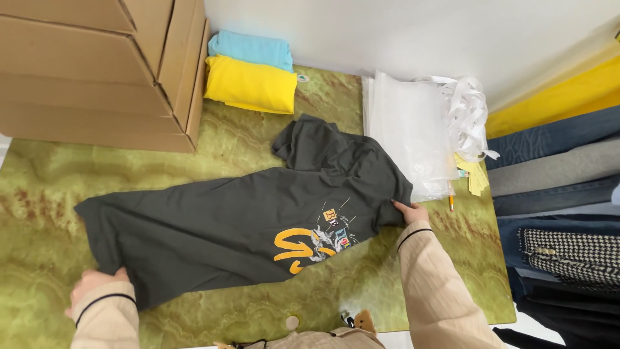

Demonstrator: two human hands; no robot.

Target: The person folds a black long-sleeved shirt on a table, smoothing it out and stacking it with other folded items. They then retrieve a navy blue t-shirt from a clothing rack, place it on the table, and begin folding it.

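Charcoal cotton T-shirt [239, 226] is lying across the green marbled table [39, 187]; we are pinching its hem with our left hand [93, 284] and its shoulder with our right hand [410, 212]. Uneven pulling could be bunching the fabric against the plastic bags [410, 129].

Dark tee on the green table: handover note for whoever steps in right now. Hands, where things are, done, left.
Left hand: gripping the hem corner of the dark tee at the near left.
Right hand: pinching the tee's shoulder edge on the right.
Tee lies spread sideways on the green table, print facing up, one sleeve bunched at the top.
Done: yellow tee and blue tee lie folded and stacked by the boxes.
Left: dark tee not yet folded; clear bags lie beside it on the right.
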